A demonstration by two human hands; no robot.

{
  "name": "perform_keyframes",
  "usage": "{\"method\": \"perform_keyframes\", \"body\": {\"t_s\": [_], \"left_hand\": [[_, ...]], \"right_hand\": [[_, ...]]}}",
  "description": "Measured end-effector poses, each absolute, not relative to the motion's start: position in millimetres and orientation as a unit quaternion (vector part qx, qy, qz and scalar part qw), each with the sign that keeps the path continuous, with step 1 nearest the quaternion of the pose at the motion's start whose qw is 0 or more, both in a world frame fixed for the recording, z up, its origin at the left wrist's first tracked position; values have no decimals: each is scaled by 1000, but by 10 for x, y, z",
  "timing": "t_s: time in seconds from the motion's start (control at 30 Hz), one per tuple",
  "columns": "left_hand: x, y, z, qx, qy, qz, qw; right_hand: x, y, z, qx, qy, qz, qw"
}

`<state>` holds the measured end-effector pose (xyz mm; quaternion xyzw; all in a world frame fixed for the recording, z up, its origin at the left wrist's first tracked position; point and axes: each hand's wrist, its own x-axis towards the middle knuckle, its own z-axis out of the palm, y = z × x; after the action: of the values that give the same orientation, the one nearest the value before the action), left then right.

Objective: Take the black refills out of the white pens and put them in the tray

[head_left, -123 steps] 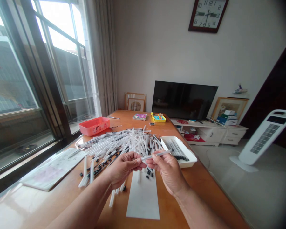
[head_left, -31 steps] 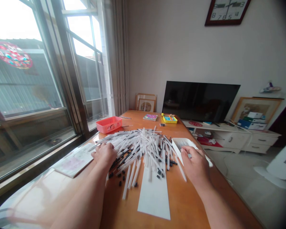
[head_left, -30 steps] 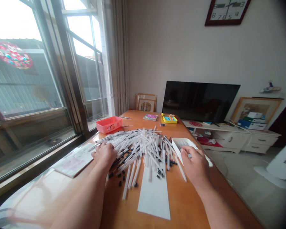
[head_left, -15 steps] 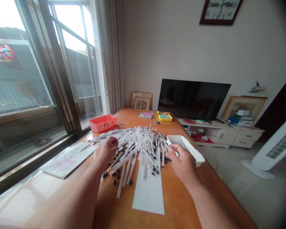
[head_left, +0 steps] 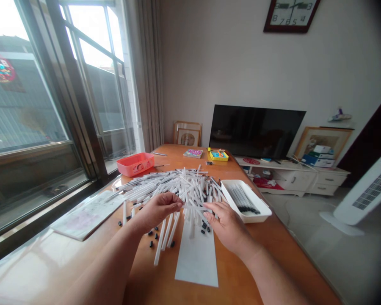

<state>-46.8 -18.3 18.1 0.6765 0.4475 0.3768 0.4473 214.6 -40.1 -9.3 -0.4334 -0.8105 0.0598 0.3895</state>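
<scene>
My left hand [head_left: 165, 207] and my right hand [head_left: 224, 218] face each other above the middle of the table, fingers closed in a pinch. A translucent plastic tube [head_left: 193, 207] spans level between their fingertips, one end at each hand. Beneath and behind them spreads a large pile of similar tubes [head_left: 165, 182]. Several small black caps [head_left: 151, 244] lie in front of the pile, with more near the right fingertips. Beside my right hand stands a white tray [head_left: 263, 209] holding a row of thin clear sticks with black ends [head_left: 246, 201].
A white paper strip [head_left: 197, 262] lies in front of the pile. A flat booklet [head_left: 85, 218] rests at the left. Farther back are a pink basket [head_left: 135, 165], a small colourful book [head_left: 193, 153] and a yellow box [head_left: 219, 156]. A white tower fan [head_left: 365, 195] stands right of the table.
Both hands have come inward from the sides and now meet at a tube held between them. The right hand has moved away from the white tray, uncovering the sticks in it.
</scene>
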Motion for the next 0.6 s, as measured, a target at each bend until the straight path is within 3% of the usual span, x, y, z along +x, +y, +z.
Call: {"method": "perform_keyframes", "body": {"t_s": [0.17, 0.3, 0.43, 0.6], "left_hand": [[-502, -186, 223, 649, 456, 405, 454], [-717, -47, 151, 601, 574, 473, 295], [-957, 85, -6, 614, 699, 335, 147], [-1010, 122, -126, 657, 727, 185, 69]], "right_hand": [[2121, -425, -102, -450, -795, 100, 394], [2147, -411, -89, -464, -775, 93, 419], [2169, -392, -92, -478, -766, 88, 420], [2175, -387, -105, -483, -760, 90, 424]]}}
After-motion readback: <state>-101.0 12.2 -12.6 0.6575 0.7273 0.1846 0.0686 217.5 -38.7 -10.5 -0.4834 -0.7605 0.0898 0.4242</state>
